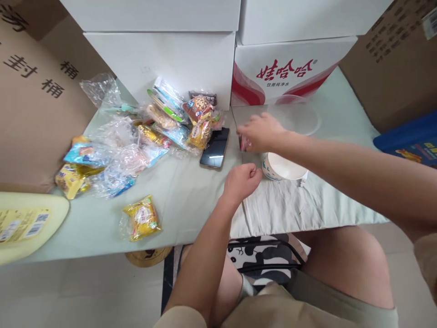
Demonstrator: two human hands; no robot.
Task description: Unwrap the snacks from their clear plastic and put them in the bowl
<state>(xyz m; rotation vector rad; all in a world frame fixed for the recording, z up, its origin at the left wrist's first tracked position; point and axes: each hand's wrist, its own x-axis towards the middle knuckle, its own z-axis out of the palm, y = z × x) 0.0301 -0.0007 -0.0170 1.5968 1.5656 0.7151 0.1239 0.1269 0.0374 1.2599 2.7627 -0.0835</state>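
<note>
Left hand [241, 182] curled into fist beside white bowl [286, 168]; right hand [261, 131] clamped on small pinkish item [245, 143].

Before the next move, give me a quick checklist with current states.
1. Right hand has an item: ok, a small pinkish thing shows under its fingers.
2. Left hand empty: cannot tell, its fingers are curled.
3. Bowl upright: ok.
4. Bowl fully in view: not ok, the right forearm hides part of it.
5. Phone apart from the snack pile: not ok, packets crowd its upper edge.
</note>
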